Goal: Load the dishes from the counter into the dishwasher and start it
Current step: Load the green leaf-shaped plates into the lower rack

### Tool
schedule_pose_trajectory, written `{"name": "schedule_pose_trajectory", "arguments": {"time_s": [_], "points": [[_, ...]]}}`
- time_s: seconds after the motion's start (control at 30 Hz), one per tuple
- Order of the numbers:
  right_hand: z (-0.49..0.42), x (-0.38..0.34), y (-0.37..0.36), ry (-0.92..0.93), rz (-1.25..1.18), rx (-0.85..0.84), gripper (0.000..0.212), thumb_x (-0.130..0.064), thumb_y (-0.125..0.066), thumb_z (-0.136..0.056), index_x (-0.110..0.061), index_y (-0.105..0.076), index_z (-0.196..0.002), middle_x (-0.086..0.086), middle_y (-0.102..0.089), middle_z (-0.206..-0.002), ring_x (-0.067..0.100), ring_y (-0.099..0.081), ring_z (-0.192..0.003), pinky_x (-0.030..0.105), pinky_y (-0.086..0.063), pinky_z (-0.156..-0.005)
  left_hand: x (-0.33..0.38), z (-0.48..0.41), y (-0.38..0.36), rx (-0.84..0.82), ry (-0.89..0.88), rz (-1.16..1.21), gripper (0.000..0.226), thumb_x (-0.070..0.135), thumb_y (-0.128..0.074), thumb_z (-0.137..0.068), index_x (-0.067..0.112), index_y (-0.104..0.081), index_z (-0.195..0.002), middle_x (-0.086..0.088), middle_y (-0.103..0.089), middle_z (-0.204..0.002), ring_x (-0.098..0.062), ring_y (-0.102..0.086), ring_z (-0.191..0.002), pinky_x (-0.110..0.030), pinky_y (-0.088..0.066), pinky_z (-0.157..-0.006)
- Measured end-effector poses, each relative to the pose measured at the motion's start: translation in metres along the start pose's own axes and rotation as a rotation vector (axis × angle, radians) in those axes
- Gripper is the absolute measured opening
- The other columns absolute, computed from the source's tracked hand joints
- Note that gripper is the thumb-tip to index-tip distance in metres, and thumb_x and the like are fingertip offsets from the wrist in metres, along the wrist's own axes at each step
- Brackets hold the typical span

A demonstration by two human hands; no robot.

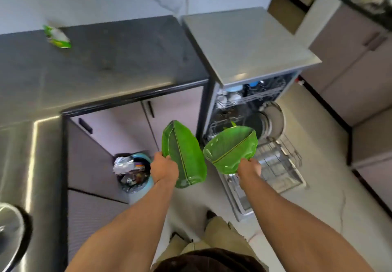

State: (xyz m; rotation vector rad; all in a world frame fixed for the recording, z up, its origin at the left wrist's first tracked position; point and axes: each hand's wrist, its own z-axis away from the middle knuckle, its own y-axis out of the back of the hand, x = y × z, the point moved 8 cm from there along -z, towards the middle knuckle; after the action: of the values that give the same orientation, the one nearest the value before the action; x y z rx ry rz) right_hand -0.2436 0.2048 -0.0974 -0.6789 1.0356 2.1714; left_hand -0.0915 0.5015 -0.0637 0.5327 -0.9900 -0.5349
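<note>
Dishes: two green leaf plates, both off the bench (pixel 95 64) and in the air. L hand (pixel 164 169) grips left plate (pixel 183 155) by its near rim, plate tilted on edge. R hand (pixel 249 166) pinches right plate (pixel 230 148) at its near end, hollow side up. Plates are just apart. Right plate hangs over the near-left corner of the pulled-out lower rack (pixel 277 161) of the dishwasher (pixel 250 47), so prob that one goes first: turn it on edge, slide btw tines in the bare front part, clear of the grey plates (pixel 273 121) standing at the back. Keep left plate wide so rims don't knock. Watch upper rack (pixel 250 98) edge above the back, and dropped door (pixel 239 204) by the legs. Bin (pixel 133 172) sits just left of L hand; open floor to the right
</note>
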Motion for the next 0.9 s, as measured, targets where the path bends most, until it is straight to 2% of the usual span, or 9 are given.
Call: {"name": "schedule_pose_trajectory", "arguments": {"time_s": [0.07, 0.13, 0.2, 0.3, 0.37, 0.5, 0.57, 0.73, 0.9], "points": [[-0.021, 0.03, 0.026, -0.076, -0.029, 0.039, 0.041, -0.023, -0.047, -0.078, -0.008, -0.068, -0.111, 0.021, -0.069, -0.108, 0.043, -0.066, -0.098, 0.051, -0.056, -0.086, 0.007, 0.015, -0.026, -0.053, -0.014, -0.038, 0.023, 0.016, -0.053, -0.1, 0.005, -0.059, -0.119, -0.024, -0.065, -0.119, -0.042, -0.06, -0.112, -0.045, -0.047, -0.093], [-0.031, 0.048, 0.046, -0.123, -0.063, 0.064, 0.036, -0.021, -0.048, -0.088, -0.01, -0.065, -0.118, 0.018, -0.068, -0.109, 0.042, -0.066, -0.097, 0.053, -0.058, -0.085, 0.013, 0.026, -0.046, -0.09, -0.024, -0.077, 0.024, 0.017, -0.052, -0.1, 0.005, -0.06, -0.119, -0.023, -0.065, -0.119, -0.041, -0.06, -0.113, -0.044, -0.048, -0.093], [-0.034, 0.057, 0.059, -0.157, -0.115, 0.073, 0.029, -0.019, -0.045, -0.095, -0.009, -0.062, -0.117, 0.016, -0.067, -0.104, 0.04, -0.066, -0.092, 0.054, -0.062, -0.071, 0.016, 0.034, -0.063, -0.109, -0.024, -0.113, 0.023, 0.018, -0.052, -0.1, 0.006, -0.06, -0.118, -0.021, -0.065, -0.118, -0.04, -0.06, -0.111, -0.043, -0.048, -0.09], [-0.052, 0.064, 0.068, -0.176, -0.12, 0.064, 0.019, -0.019, -0.048, -0.099, -0.01, -0.057, -0.113, 0.018, -0.064, -0.1, 0.04, -0.069, -0.086, 0.036, -0.057, -0.042, 0.018, 0.034, -0.085, -0.127, -0.011, -0.164, 0.021, 0.016, -0.053, -0.098, 0.008, -0.061, -0.117, -0.019, -0.066, -0.116, -0.039, -0.061, -0.11, -0.04, -0.048, -0.088], [-0.072, 0.063, 0.061, -0.14, -0.031, 0.006, 0.026, -0.014, -0.06, -0.093, -0.009, -0.059, -0.118, 0.016, -0.068, -0.101, 0.038, -0.071, -0.084, 0.036, -0.059, -0.048, 0.021, 0.027, -0.1, -0.137, 0.002, -0.184, 0.021, 0.015, -0.056, -0.096, 0.009, -0.063, -0.115, -0.018, -0.068, -0.113, -0.038, -0.063, -0.108, -0.04, -0.05, -0.087], [-0.12, 0.048, 0.038, -0.052, 0.155, -0.079, 0.054, -0.009, -0.071, -0.078, -0.019, -0.056, -0.129, 0.012, -0.069, -0.109, 0.033, -0.069, -0.088, 0.049, -0.062, -0.076, 0.028, 0.006, -0.139, -0.126, 0.032, -0.19, 0.02, 0.014, -0.058, -0.091, 0.012, -0.067, -0.109, -0.018, -0.071, -0.106, -0.039, -0.065, -0.102, -0.04, -0.051, -0.082], [-0.145, 0.033, 0.024, 0.026, 0.287, -0.113, 0.052, -0.01, -0.07, -0.083, -0.015, -0.055, -0.132, 0.013, -0.07, -0.11, 0.034, -0.067, -0.092, 0.043, -0.058, -0.081, 0.028, -0.005, -0.164, -0.102, 0.056, -0.196, 0.018, 0.014, -0.059, -0.09, 0.013, -0.068, -0.106, -0.017, -0.071, -0.105, -0.039, -0.066, -0.1, -0.04, -0.051, -0.081], [-0.226, 0.001, -0.042, 0.252, 0.625, -0.232, 0.039, -0.009, -0.058, -0.089, -0.007, -0.05, -0.128, 0.019, -0.065, -0.116, 0.039, -0.063, -0.104, 0.04, -0.05, -0.079, 0.02, -0.029, -0.245, -0.045, 0.11, -0.232, 0.02, 0.009, -0.052, -0.091, 0.004, -0.064, -0.107, -0.019, -0.061, -0.114, -0.041, -0.062, -0.101, -0.043, -0.05, -0.082], [-0.296, -0.007, -0.133, 0.619, 1.005, -0.326, 0.055, -0.002, -0.057, -0.088, -0.003, -0.037, -0.14, 0.02, -0.045, -0.137, 0.038, -0.048, -0.125, 0.047, -0.045, -0.1, 0.007, -0.059, -0.33, -0.027, 0.125, -0.257, 0.024, 0.008, -0.05, -0.094, 0.003, -0.058, -0.117, -0.015, -0.051, -0.121, -0.042, -0.059, -0.1, -0.044, -0.046, -0.082]]}}
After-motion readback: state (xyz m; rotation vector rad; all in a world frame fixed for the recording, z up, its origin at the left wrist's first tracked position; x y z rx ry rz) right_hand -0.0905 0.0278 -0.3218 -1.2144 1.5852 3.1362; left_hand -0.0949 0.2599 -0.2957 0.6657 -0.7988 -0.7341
